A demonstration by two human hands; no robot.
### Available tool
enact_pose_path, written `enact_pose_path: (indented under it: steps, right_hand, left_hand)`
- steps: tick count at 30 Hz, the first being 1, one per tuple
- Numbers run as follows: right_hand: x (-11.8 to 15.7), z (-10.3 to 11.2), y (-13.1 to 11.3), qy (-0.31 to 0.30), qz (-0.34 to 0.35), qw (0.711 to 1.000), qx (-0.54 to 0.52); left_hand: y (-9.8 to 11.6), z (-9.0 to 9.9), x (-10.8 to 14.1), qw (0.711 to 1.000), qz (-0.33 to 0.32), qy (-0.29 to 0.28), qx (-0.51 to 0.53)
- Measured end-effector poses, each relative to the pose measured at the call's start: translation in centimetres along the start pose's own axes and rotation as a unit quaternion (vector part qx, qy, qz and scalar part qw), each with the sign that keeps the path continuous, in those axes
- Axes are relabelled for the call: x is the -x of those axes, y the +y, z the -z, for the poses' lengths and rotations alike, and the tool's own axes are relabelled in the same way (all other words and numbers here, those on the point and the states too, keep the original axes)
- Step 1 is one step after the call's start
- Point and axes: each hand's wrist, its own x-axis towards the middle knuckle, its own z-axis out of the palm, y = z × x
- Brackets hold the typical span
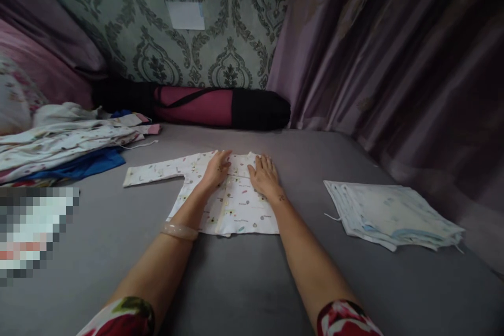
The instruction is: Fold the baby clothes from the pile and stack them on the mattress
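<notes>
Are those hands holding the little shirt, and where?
The right hand isn't gripping: it lies flat on the upper part of the patterned shirt. The left hand is near the neckline; I can't tell whether it pinches cloth.

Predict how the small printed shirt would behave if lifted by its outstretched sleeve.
The printed shirt would probably droop limply, since it lies thin and flat on the grey surface. It looks light, being one small garment without visible padding.
</notes>
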Motion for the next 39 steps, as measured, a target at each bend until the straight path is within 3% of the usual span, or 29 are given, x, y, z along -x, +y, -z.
enact_pose_path:
  steps: [9,18,22,27,31,33,36,39]
  right_hand:
    - [-0.1,0.0,-0.2,-0.013,-0.005,1.000,0.012]
    - [-0.1,-0.4,-0.2,0.002,-0.010,1.000,0.010]
    - [-0.2,-0.4,-0.3,0.000,-0.017,1.000,0.023]
    - [-0.5,-0.1,-0.6,-0.035,-0.039,0.997,0.053]
    - [-0.7,0.3,-0.8,-0.066,-0.046,0.995,0.061]
    - [-0.8,0.5,-0.8,-0.081,-0.048,0.993,0.064]
    - [-0.9,0.7,-0.9,-0.099,-0.051,0.991,0.069]
    - [-1.2,1.1,-1.1,-0.120,-0.057,0.988,0.076]
  left_hand:
    - [0.5,0.5,0.3,0.997,0.002,-0.009,-0.073]
    - [3.0,1.0,1.4,0.971,0.108,-0.054,-0.206]
    - [3.4,1.1,1.8,0.956,0.109,-0.059,-0.267]
    - [2.8,1.9,1.1,0.970,0.099,-0.097,-0.200]
    - [1.6,4.6,0.7,0.978,0.090,-0.146,-0.118]
    - [0.7,6.6,1.2,0.984,0.103,-0.116,-0.084]
    - [-1.2,9.8,2.9,0.982,0.154,-0.006,-0.112]
    - [-3.5,12.6,4.8,0.934,0.262,0.109,-0.217]
